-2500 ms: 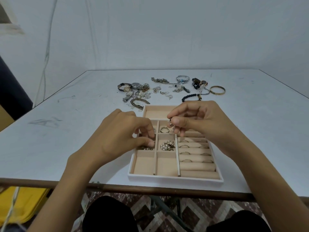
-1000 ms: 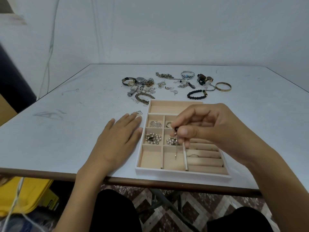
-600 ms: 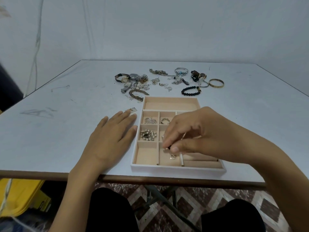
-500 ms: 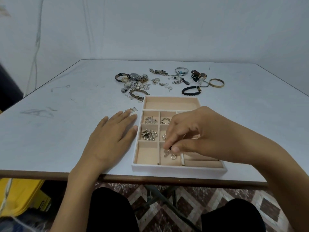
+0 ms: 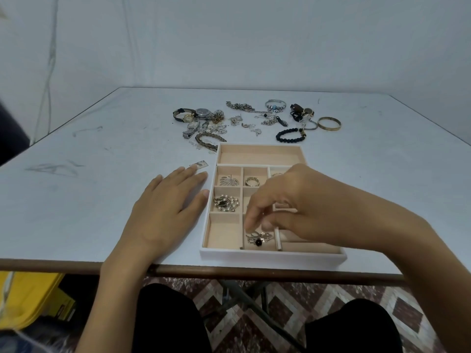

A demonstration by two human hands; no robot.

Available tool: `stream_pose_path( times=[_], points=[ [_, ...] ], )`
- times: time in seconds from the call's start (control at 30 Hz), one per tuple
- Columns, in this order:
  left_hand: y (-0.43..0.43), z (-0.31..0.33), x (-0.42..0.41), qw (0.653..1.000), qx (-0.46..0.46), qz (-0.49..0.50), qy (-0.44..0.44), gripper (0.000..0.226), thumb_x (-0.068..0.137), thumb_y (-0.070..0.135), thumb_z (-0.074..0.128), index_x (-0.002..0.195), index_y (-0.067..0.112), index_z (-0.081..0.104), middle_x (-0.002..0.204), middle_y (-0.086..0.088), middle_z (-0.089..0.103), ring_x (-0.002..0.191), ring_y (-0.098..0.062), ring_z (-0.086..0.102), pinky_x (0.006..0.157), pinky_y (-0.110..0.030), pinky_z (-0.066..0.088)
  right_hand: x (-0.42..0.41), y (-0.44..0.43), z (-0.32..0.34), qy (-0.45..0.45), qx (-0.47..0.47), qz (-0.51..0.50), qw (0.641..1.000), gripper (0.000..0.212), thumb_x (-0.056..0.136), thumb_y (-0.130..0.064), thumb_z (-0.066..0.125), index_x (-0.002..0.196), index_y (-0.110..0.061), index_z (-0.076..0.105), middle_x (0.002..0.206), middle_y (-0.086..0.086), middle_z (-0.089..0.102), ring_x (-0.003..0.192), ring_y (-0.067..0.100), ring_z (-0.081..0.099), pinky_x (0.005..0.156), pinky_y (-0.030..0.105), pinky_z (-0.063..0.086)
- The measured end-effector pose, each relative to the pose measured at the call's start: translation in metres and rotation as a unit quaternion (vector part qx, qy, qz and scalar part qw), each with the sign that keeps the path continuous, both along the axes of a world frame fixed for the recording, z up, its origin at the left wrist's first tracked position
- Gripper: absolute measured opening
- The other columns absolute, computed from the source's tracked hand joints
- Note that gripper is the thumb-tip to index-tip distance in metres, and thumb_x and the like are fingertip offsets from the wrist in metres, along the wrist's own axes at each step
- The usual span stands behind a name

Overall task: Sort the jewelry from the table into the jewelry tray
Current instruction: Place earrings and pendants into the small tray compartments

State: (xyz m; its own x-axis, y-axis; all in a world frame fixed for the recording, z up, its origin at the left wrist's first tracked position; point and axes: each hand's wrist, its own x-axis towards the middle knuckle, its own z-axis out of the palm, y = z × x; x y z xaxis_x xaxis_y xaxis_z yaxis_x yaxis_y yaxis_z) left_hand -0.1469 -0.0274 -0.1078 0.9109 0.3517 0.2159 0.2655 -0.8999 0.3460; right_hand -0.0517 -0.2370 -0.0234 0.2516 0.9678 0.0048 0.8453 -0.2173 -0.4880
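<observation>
The beige jewelry tray (image 5: 272, 256) sits at the table's near edge. A silver piece with a black bead (image 5: 258, 239) lies in its front middle compartment. My right hand (image 5: 300, 200) hovers over it, thumb and fingertips slightly apart just above the piece. My left hand (image 5: 165, 212) lies flat on the table against the tray's left wall. Other compartments hold a leaf brooch (image 5: 229, 180), a gold ring (image 5: 252, 181) and a pearl cluster (image 5: 226, 203). Loose jewelry (image 5: 244, 118) lies beyond the tray.
Behind the tray lie watches (image 5: 198, 114), a black bead bracelet (image 5: 290, 135) and a gold bangle (image 5: 328, 123). A small silver tag (image 5: 198, 164) rests by my left fingertips. A yellow box (image 5: 30, 296) stands on the floor at left.
My right hand lowered the dangling silver piece into the front middle compartment, where it now lies, and its fingers have parted. My left hand came out of the tray and settled flat beside it.
</observation>
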Motion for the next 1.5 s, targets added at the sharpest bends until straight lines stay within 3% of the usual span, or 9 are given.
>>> stream_pose_path(
  times=[0.13, 0.33, 0.63, 0.77, 0.87, 1.07, 1.23, 1.33, 1.5],
  points=[
    [0.000, 0.000, 0.000, 1.000, -0.003, 0.000, -0.006, 0.085, 0.074, 0.069, 0.004, 0.145, 0.035, 0.035, 0.155, 0.017, 0.023, 0.144, -0.001, 0.015, 0.118, -0.029, 0.007, 0.002, -0.002, 0.003, -0.037, 0.011, -0.023, 0.999, 0.024, 0.088, -0.005, 0.062, 0.093, -0.024, 0.074, 0.086, -0.015, 0.068, 0.082, 0.000, 0.060, 0.077, 0.025, 0.050],
    [0.000, 0.000, -0.001, 1.000, -0.004, -0.002, -0.010, 0.083, 0.075, 0.068, 0.006, 0.145, 0.034, 0.036, 0.155, 0.017, 0.024, 0.144, -0.002, 0.016, 0.118, -0.030, 0.009, -0.009, -0.002, 0.001, -0.116, -0.057, -0.050, 0.990, 0.011, 0.086, -0.036, 0.065, 0.096, -0.033, 0.068, 0.084, -0.020, 0.062, 0.077, -0.004, 0.054, 0.067, 0.015, 0.041],
    [0.000, -0.001, -0.001, 1.000, -0.012, 0.000, -0.015, 0.080, 0.076, 0.068, 0.007, 0.143, 0.036, 0.038, 0.154, 0.019, 0.025, 0.143, 0.000, 0.018, 0.120, -0.031, 0.009, -0.016, 0.004, -0.004, -0.184, -0.073, -0.063, 0.978, 0.014, 0.089, -0.033, 0.057, 0.099, -0.031, 0.066, 0.095, -0.016, 0.063, 0.092, 0.009, 0.059, 0.076, 0.028, 0.050],
    [0.000, -0.001, -0.001, 1.000, -0.007, 0.003, -0.015, 0.080, 0.076, 0.068, 0.007, 0.143, 0.036, 0.039, 0.154, 0.020, 0.026, 0.143, 0.000, 0.018, 0.119, -0.029, 0.009, -0.013, 0.003, -0.004, -0.167, -0.065, -0.054, 0.982, 0.014, 0.090, -0.035, 0.058, 0.100, -0.032, 0.068, 0.096, -0.017, 0.065, 0.087, 0.002, 0.057, 0.075, 0.026, 0.049],
    [0.000, -0.001, -0.001, 1.000, -0.006, 0.005, -0.015, 0.080, 0.077, 0.068, 0.007, 0.143, 0.037, 0.038, 0.154, 0.020, 0.025, 0.143, 0.001, 0.018, 0.119, -0.029, 0.008, 0.000, 0.007, 0.000, -0.078, -0.011, -0.052, 0.996, 0.012, 0.089, -0.035, 0.061, 0.095, -0.033, 0.072, 0.081, -0.017, 0.066, 0.070, -0.002, 0.055, 0.064, 0.021, 0.043],
    [-0.001, 0.002, -0.002, 1.000, -0.012, 0.004, -0.019, 0.076, 0.078, 0.068, 0.011, 0.141, 0.037, 0.042, 0.151, 0.021, 0.029, 0.141, 0.000, 0.023, 0.118, -0.030, 0.015, 0.066, 0.033, 0.009, 0.021, 0.117, -0.158, 0.980, 0.018, 0.083, -0.009, 0.064, 0.087, -0.024, 0.074, 0.070, -0.005, 0.071, 0.054, -0.002, 0.055, 0.064, 0.025, 0.045],
    [0.001, 0.016, 0.002, 0.999, 0.006, 0.024, -0.041, 0.056, 0.082, 0.064, 0.027, 0.121, 0.039, 0.059, 0.130, 0.023, 0.054, 0.123, -0.005, 0.046, 0.092, -0.031, 0.038, 0.143, 0.062, -0.006, -0.063, 0.091, -0.295, 0.949, 0.029, 0.081, -0.002, 0.058, 0.088, -0.027, 0.072, 0.092, -0.004, 0.065, 0.085, 0.014, 0.060, 0.082, 0.037, 0.052],
    [0.010, 0.032, 0.018, 0.997, -0.012, 0.061, -0.039, 0.032, 0.090, 0.054, 0.042, 0.108, 0.040, 0.064, 0.103, 0.022, 0.062, 0.102, -0.007, 0.055, 0.070, -0.027, 0.035, 0.168, 0.074, -0.021, -0.077, 0.051, -0.332, 0.939, 0.026, 0.082, -0.007, 0.057, 0.093, -0.028, 0.068, 0.107, 0.000, 0.067, 0.093, 0.019, 0.063, 0.078, 0.033, 0.052],
    [0.030, 0.068, 0.067, 0.998, 0.027, 0.056, 0.002, 0.020, 0.093, 0.046, 0.050, 0.106, 0.040, 0.064, 0.095, 0.017, 0.062, 0.097, -0.014, 0.058, 0.073, -0.030, 0.038, 0.178, 0.081, -0.043, -0.095, 0.047, -0.307, 0.946, 0.037, 0.089, -0.018, 0.058, 0.123, -0.030, 0.060, 0.128, 0.003, 0.056, 0.116, 0.022, 0.053, 0.081, 0.031, 0.042]
  ],
)
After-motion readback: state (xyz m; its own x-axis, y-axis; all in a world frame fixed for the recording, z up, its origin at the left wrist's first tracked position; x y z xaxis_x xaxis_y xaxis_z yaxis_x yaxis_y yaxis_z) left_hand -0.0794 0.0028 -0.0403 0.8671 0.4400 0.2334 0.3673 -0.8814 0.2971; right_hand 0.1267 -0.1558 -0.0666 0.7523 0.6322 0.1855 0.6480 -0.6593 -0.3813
